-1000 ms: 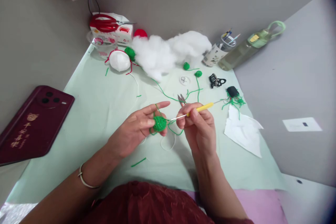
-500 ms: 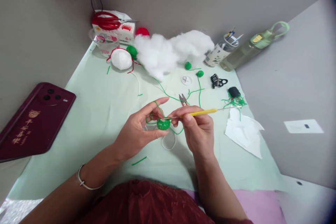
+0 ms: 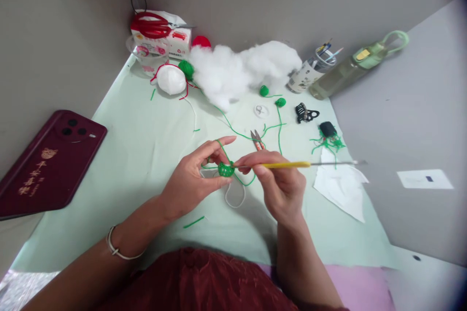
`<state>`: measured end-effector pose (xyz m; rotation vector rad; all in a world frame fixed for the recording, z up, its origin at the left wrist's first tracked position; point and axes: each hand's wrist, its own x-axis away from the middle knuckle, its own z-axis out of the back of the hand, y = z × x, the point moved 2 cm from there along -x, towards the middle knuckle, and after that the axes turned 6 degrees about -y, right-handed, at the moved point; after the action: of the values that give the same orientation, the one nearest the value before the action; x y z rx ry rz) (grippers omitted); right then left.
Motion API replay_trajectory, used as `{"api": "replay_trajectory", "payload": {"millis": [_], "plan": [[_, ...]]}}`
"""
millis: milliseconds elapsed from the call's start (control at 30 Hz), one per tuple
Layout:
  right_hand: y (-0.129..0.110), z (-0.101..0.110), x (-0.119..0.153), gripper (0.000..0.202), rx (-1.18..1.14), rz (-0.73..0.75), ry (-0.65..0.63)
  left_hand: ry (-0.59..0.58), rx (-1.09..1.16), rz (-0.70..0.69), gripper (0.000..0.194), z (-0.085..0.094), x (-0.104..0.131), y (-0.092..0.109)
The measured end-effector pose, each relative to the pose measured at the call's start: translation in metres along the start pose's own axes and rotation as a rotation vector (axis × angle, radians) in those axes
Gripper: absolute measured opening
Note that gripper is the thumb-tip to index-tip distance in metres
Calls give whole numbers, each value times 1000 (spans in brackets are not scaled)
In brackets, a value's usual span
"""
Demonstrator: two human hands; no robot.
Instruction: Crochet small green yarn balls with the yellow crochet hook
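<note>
Between the thumb and fingers of my left hand [image 3: 193, 172] is a small round green crochet piece [image 3: 226, 169]. Green yarn [image 3: 223, 148] runs over the raised index finger down to it. My right hand [image 3: 280, 184] grips a crochet hook [image 3: 286, 165] by its yellow handle, and the hook's metal tip meets the piece's upper right edge. The far metal end sticks out to the right, blurred. A white thread loop [image 3: 235, 197] hangs below the piece. Small thread snips [image 3: 257, 141] lie just behind my right hand, their handles partly hidden.
White stuffing [image 3: 233, 70] is heaped at the back, beside a white yarn ball [image 3: 170, 79] and red scissors [image 3: 151, 25] on a tissue pack. A pen cup [image 3: 308, 73], bottle [image 3: 339, 75], hair claw [image 3: 305, 113] and torn paper [image 3: 337, 180] stand or lie rightward. A phone [image 3: 54, 165] lies left.
My right hand has shifted slightly right, and the hook has turned so its handle end points lower. The left hand still holds the crochet piece almost in place. The view has shifted a little.
</note>
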<state>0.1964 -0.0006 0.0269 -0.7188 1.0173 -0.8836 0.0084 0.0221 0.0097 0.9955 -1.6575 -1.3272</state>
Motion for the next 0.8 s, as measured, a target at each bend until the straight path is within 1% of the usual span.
{"api": "replay_trajectory", "payload": {"millis": [100, 167, 233, 300, 433, 500, 600, 667, 700, 800], "plan": [[0, -7, 2, 30, 228, 189, 6, 34, 87, 39, 60, -2, -1, -3], [2, -12, 5, 37, 397, 275, 37, 64, 187, 63, 60, -5, 0, -5], [3, -17, 8, 43, 532, 293, 68, 89, 270, 76, 58, -9, 1, -6], [3, -20, 12, 50, 588, 278, 109, 68, 346, 77, 54, -12, 3, -6], [-2, -21, 20, 59, 588, 323, 194, -55, 517, 126, 44, -14, 7, -7], [-4, -20, 22, 60, 599, 352, 183, -95, 589, 166, 45, -11, 6, -8], [-3, -19, 22, 60, 581, 404, 135, -145, 659, 203, 53, -7, 4, -8], [-1, -19, 19, 56, 480, 415, 132, -165, 687, 214, 57, -5, 2, -8], [0, -18, 17, 52, 395, 396, 145, -165, 694, 211, 58, -4, 2, -7], [3, -19, 9, 37, 80, 251, 193, -135, 682, 185, 61, -3, 0, -5]]}}
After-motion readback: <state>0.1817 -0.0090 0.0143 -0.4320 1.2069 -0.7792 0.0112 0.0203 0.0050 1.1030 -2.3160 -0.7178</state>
